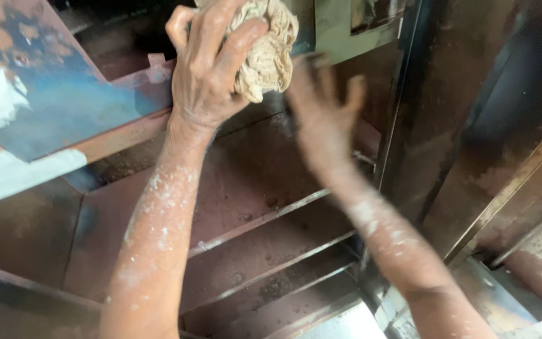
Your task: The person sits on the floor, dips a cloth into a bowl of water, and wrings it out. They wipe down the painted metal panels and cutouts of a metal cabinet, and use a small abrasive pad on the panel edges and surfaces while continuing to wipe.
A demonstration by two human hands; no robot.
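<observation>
My left hand (205, 63) is raised near the top of the view and grips a crumpled beige rag (269, 50). The rag bulges out between its fingers and thumb. Just to the right, my right hand (322, 110) is motion-blurred, its fingers spread, close below the rag and in front of a dark metal wall. Whether it touches the rag I cannot tell. Both forearms carry white dusty smears.
A reddish-brown metal structure (265, 188) with ridged steps fills the middle. A tilted panel with worn blue and white paint (51, 107) lies upper left. A dark vertical metal panel (472, 125) stands on the right, with a shiny metal edge (346, 320) at the bottom.
</observation>
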